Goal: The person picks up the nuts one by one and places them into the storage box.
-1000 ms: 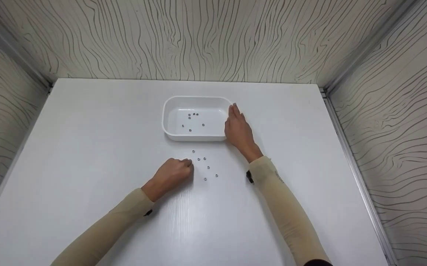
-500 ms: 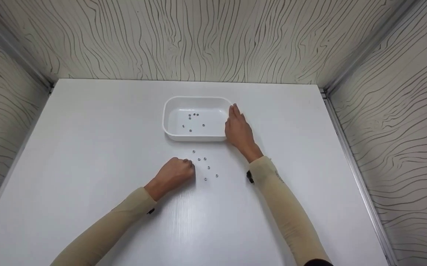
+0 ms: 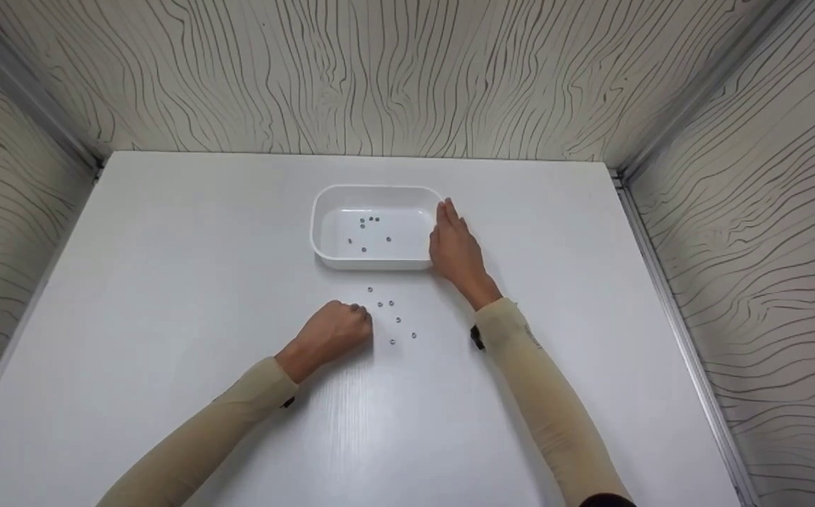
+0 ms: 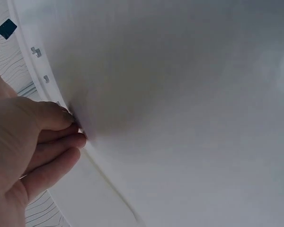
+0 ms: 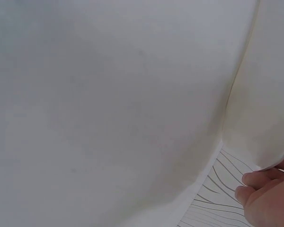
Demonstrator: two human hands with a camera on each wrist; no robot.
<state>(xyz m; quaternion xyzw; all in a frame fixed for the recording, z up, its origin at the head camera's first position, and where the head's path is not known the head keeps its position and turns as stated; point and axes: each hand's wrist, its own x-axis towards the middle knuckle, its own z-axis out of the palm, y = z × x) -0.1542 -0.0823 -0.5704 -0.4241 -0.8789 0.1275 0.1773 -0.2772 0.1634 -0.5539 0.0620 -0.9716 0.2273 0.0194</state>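
Observation:
A white rectangular tray (image 3: 375,264) stands at the back middle of the table, with several small silvery pieces (image 3: 363,226) on its floor. My right hand (image 3: 458,248) holds the tray's right end at the rim, and in the right wrist view its fingers (image 5: 262,182) bend at the tray's edge. Several more silvery ring-like pieces (image 3: 391,303) lie loose in front of the tray. Just left of them is my left hand (image 3: 333,329), its fingers curled. Seen from the left wrist, thumb and fingertips meet low at the table; I cannot tell whether a piece is between them.
The white table (image 3: 168,232) reaches back to a wall (image 3: 351,77) with a dark wood-grain line pattern. Similar panels (image 3: 787,232) rise at both sides, with metal rails (image 3: 675,296) along the table's edges.
My left hand has shifted slightly to the right, its fingers still curled, then stays put. The right hand, the tray and the silvery pieces hold their places.

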